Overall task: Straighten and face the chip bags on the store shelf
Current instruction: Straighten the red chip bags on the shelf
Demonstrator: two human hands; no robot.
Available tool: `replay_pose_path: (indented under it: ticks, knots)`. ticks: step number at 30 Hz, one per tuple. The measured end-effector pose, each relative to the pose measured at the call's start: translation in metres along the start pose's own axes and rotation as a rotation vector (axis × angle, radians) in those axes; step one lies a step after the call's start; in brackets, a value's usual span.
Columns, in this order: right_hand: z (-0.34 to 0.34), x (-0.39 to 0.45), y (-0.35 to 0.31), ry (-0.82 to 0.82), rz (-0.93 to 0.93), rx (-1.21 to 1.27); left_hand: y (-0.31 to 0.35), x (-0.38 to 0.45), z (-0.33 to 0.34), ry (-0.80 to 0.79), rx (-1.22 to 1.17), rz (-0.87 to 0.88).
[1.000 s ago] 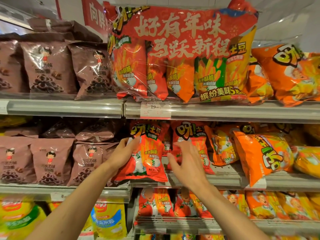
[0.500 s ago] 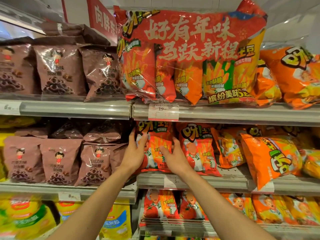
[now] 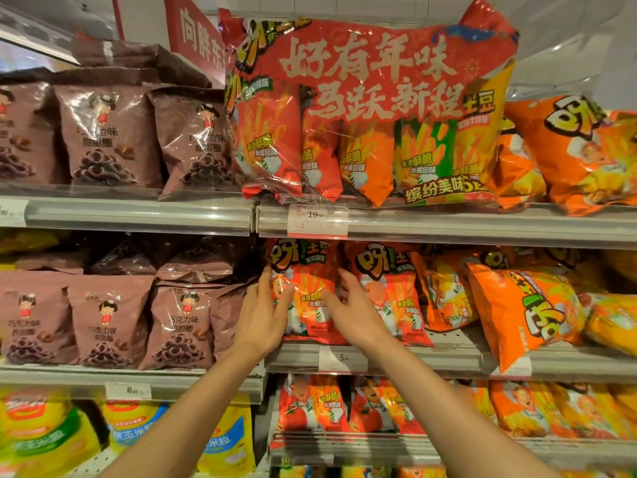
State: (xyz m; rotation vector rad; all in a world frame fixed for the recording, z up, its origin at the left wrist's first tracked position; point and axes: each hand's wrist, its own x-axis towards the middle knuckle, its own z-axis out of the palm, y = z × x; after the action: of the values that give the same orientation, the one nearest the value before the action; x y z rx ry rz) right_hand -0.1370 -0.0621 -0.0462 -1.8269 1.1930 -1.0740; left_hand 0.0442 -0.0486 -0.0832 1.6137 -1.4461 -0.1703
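Note:
A red chip bag (image 3: 305, 270) stands upright at the left end of the middle shelf (image 3: 431, 357), its front facing out. My left hand (image 3: 262, 315) lies flat against its left side, fingers spread. My right hand (image 3: 351, 312) presses its right edge, fingers slightly curled. A second red bag (image 3: 389, 288) stands upright just right of it. Further right, an orange bag (image 3: 517, 312) leans tilted over the shelf lip.
Brown snack bags (image 3: 110, 319) fill the left bay. A large red multipack (image 3: 372, 108) and orange bags (image 3: 579, 150) sit on the top shelf. Red and orange bags (image 3: 344, 405) line the lower shelf; yellow bags (image 3: 44, 439) are at bottom left.
The red bag went from tilted out over the shelf lip to upright and pushed back. Both hands moved up and in with it; the left now lies flat on its side.

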Motion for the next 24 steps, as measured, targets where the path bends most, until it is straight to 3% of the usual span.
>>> replay_pose_path:
  ticks: [2,6,10,15,21,24]
  knots:
    - [-0.023,-0.005,0.002,0.057,-0.070,-0.056,0.005,-0.007,-0.006,0.098,0.023,0.050]
    - [-0.077,-0.011,0.018,0.289,-0.146,-0.284,0.027,-0.017,-0.013,0.264,0.093,0.333]
    - [-0.107,-0.013,0.044,0.313,0.041,-0.418,0.068,-0.025,0.008,0.017,0.097,0.434]
    - [-0.099,-0.018,0.058,0.286,0.152,-0.388,0.103,-0.015,0.055,-0.282,0.132,0.285]
    - [-0.096,-0.015,0.068,0.249,0.231,-0.216,0.114,-0.003,0.076,-0.286,0.206,0.194]
    - [-0.107,-0.016,0.072,0.298,0.204,-0.153,0.110,-0.005,0.080,-0.310,0.099,0.179]
